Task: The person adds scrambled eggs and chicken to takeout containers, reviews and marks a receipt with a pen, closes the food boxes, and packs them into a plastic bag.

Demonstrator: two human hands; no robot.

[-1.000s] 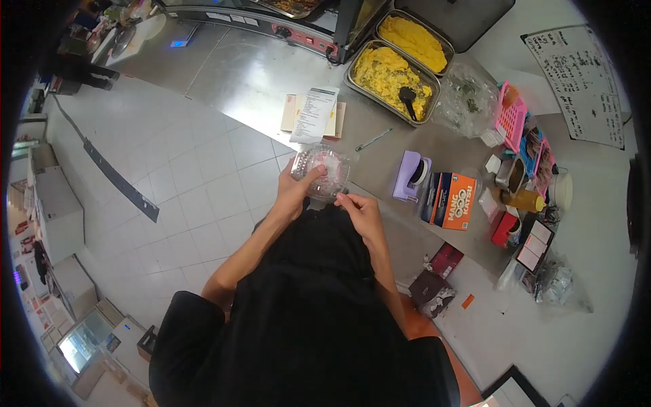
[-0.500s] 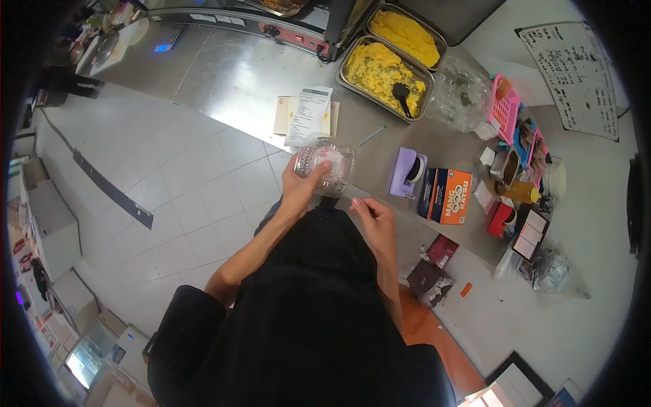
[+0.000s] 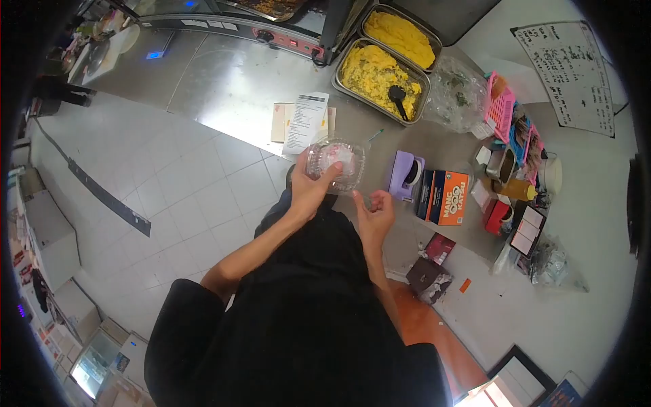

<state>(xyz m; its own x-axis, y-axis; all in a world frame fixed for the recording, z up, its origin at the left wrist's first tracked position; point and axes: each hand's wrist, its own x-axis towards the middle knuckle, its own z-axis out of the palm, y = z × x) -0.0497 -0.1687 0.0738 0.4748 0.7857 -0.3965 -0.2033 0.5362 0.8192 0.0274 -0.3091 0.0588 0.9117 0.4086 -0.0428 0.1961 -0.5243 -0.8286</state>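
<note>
My left hand (image 3: 313, 192) grips a clear plastic clamshell box (image 3: 352, 163) by its near left side, thumb laid over the top. Something white and pink, perhaps a label or small packet, shows through the plastic under the thumb. Close to the box's lower right corner is my right hand (image 3: 374, 216), its thumb raised apart from the bent fingers and nothing visible in it. Whether that thumb touches the box I cannot tell. Just beyond the box, a printed paper slip (image 3: 306, 122) lies on a beige card or box (image 3: 279, 124) at the counter's edge.
Metal trays of yellow food (image 3: 373, 71) stand at the back, a black spoon (image 3: 398, 102) in the nearer one. To the right are a purple tape dispenser (image 3: 400, 178), an orange box (image 3: 453, 197), a pink basket (image 3: 500, 112) and a plastic bag (image 3: 456, 91).
The clear box and my left hand have shifted slightly right. My right hand's thumb and fingers have spread apart, and its thumb is nearer the box's corner.
</note>
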